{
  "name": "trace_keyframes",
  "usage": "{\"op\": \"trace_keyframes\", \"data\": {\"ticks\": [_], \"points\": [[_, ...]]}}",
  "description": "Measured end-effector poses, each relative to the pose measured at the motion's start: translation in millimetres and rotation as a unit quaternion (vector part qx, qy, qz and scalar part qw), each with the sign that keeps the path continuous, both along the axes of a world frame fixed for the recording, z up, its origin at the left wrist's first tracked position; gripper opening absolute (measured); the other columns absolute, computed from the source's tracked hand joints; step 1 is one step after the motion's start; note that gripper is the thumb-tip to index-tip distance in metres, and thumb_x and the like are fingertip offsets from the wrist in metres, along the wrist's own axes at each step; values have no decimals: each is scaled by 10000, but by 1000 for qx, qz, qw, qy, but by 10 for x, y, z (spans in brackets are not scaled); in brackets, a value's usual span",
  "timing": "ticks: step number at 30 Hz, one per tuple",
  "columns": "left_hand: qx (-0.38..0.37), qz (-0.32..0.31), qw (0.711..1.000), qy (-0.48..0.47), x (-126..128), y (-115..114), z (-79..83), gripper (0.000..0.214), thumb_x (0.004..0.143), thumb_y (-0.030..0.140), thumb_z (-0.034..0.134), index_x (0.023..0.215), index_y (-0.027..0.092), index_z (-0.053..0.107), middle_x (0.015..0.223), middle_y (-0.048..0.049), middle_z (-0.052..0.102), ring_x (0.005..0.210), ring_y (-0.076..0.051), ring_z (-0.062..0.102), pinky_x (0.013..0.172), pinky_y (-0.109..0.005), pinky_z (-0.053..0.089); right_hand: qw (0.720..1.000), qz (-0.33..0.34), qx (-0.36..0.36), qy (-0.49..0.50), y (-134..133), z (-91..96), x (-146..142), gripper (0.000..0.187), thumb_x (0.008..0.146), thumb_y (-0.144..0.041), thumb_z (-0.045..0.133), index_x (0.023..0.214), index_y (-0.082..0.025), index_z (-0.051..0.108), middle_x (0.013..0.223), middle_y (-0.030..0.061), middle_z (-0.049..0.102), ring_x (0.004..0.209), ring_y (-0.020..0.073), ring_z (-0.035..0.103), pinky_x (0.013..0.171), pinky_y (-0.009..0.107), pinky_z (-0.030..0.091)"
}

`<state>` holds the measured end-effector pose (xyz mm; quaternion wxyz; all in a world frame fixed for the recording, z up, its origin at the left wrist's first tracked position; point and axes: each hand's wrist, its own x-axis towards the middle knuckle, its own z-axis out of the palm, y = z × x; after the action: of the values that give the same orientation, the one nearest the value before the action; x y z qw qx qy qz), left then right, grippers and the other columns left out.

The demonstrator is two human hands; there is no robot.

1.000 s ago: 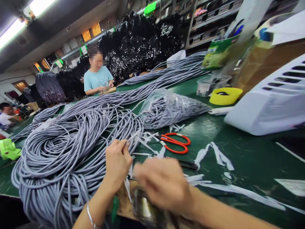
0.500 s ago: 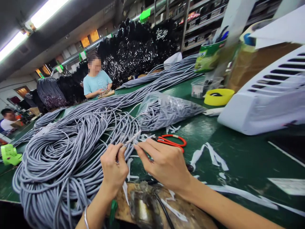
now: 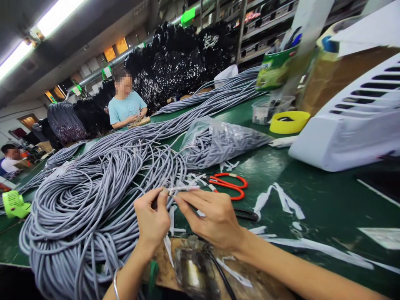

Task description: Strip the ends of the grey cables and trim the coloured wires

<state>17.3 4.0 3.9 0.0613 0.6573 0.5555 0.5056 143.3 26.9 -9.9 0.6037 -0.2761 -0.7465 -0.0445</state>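
Note:
My left hand [image 3: 152,221] is closed in a pinch, thumb against forefinger, on a cable end [image 3: 184,188] with pale inner wires. The wires point right, above the fingers of my right hand [image 3: 212,214]. That hand is also pinched together, its fingertips touching the cable end just below the wires. What exactly lies between its fingers is hidden. A big coil of grey cables [image 3: 78,196] lies to the left of both hands. Red-handled scissors [image 3: 226,184] rest just beyond my right hand. Behind them is a clear plastic bag [image 3: 221,143] of short grey cable pieces.
Below my hands, a wooden board [image 3: 165,271] carries a metal device [image 3: 194,266]. White strips [image 3: 283,202] lie scattered on the green table [image 3: 315,208]. A white slotted housing [image 3: 325,146] and yellow ring [image 3: 289,128] stand right. A co-worker [image 3: 126,106] sits across the table.
The pale wires have swung from slanting up and right to lying nearly level over my right fingers. Both hands stay close together; the view has shifted slightly.

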Motion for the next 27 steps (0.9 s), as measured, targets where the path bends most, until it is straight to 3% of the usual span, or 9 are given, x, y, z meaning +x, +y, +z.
{"op": "trace_keyframes", "data": {"ticks": [7, 10, 13, 18, 23, 27], "points": [[-14, -6, 998, 60, 15, -23, 13, 256, 812, 209, 469, 726, 112, 689, 593, -51, 650, 499, -131, 538, 518, -226, 413, 998, -11, -66, 7, 54, 13, -1, 284, 850, -175, 458, 595, -153, 580, 495, 7, 575, 413, 96, 506, 451, 207, 400], [-47, -2, 999, -2, -9, -8, 28, 261, 800, 232, 482, 690, 115, 688, 575, -40, 640, 507, -133, 530, 518, -223, 413, 1000, -3, -9, 8, 21, -16, -40, 248, 846, -143, 463, 641, -138, 602, 547, 32, 627, 474, 116, 571, 551, 223, 452], [-62, 1, 996, -63, -22, -2, 41, 266, 784, 266, 501, 664, 108, 677, 562, -30, 620, 516, -134, 518, 511, -219, 404, 999, 2, 34, -6, 7, -25, -55, 230, 843, -130, 467, 661, -135, 609, 559, 36, 644, 496, 128, 596, 536, 225, 452], [-93, -35, 992, -76, -4, -10, 49, 272, 767, 264, 508, 620, 103, 669, 551, -28, 608, 512, -126, 494, 522, -221, 385, 1000, -6, 4, 11, 13, 7, -11, 239, 842, -142, 475, 635, -141, 596, 538, 32, 613, 466, 115, 562, 488, 214, 436], [-114, -42, 972, -201, -41, 13, 88, 247, 709, 313, 565, 590, 108, 636, 490, 5, 523, 478, -106, 437, 479, -212, 360, 999, 12, 47, -11, 9, -11, -33, 218, 836, -129, 475, 665, -148, 607, 535, 26, 614, 452, 108, 553, 466, 209, 418], [-167, -89, 949, -252, -64, 31, 143, 252, 672, 359, 616, 627, 112, 644, 438, 60, 392, 414, -66, 325, 436, -193, 304, 1000, 12, -13, 23, 75, 32, -18, 214, 839, -143, 479, 657, -143, 593, 566, 34, 610, 489, 108, 559, 494, 206, 428]]}}
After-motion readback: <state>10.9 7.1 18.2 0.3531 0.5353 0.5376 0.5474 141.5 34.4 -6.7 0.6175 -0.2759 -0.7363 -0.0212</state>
